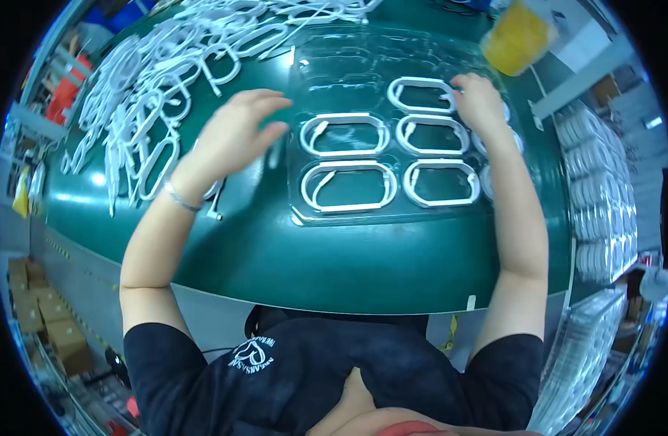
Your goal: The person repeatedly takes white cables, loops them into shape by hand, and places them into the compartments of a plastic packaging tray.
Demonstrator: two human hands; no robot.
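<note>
My right hand (481, 107) reaches over a clear plastic tray (334, 219), its fingers curled at the right end of a coiled white cable (421, 107) in the tray. Other coiled white cables lie flat in the tray's pockets, among them one at the front left (348, 209) and one beside it (441, 203). My right forearm partly hides the tray's right column of coils. Left of the tray, my left hand (239, 134) hovers above the table, thumb and fingers apart, holding nothing. Loose white cables (159, 94) are heaped beyond it.
The green table (334, 269) spans the view in front of me. A yellow object (518, 40) stands at the back right. Stacked trays of coiled cables (599, 196) are at the right edge, with more clear trays (585, 356) lower down. Cardboard boxes (58, 320) sit at the lower left.
</note>
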